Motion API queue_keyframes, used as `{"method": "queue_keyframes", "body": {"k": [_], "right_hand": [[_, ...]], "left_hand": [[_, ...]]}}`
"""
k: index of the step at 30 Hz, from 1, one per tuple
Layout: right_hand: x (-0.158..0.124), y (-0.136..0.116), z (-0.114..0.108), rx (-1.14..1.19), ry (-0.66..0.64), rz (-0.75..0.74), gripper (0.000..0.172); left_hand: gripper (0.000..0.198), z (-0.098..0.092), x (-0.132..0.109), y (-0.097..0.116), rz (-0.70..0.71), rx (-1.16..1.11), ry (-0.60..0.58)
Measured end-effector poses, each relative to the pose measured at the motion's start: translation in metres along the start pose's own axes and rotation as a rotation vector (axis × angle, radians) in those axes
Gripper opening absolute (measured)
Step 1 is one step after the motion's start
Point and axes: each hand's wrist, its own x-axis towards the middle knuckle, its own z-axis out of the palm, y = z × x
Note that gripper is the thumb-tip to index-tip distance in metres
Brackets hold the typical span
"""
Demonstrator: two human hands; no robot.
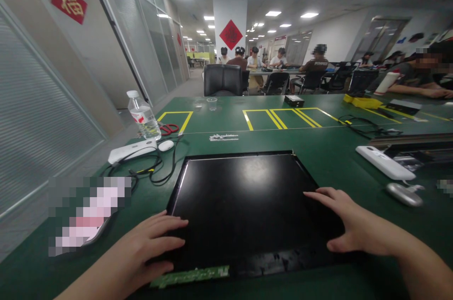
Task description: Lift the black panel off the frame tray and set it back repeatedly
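Note:
A black flat display panel (244, 201) lies face up on the green table, with ceiling light reflected in its surface. Along its near left edge runs a green circuit board (194, 275). My left hand (152, 243) rests at the panel's left side, its fingers spread over the edge. At the right side is my right hand (348, 222), thumb and fingers apart, fingertips over that edge. Neither hand is wrapped round anything. Beyond the panel's far edge sits a small pile of thin white pieces (224, 137).
On the left stand a water bottle (143, 116), red-handled scissors (170, 129), a white device (132, 150) and black cables (164, 177). A white power bank-like device (384, 162) and a silver mouse-shaped object (404, 194) lie to the right. Several people sit farther back.

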Motion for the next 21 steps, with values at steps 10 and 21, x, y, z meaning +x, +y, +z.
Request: {"method": "queue_keyframes", "body": {"k": [10, 21], "right_hand": [[0.0018, -0.0015, 0.0019, -0.008, 0.010, -0.014, 0.099], [0.0022, -0.0020, 0.0006, -0.008, -0.032, 0.027, 0.098]], "left_hand": [[0.048, -0.0047, -0.0006, 0.0068, -0.014, -0.033, 0.016], [0.043, -0.0054, -0.0009, 0.0076, 0.035, -0.011, 0.007]]}}
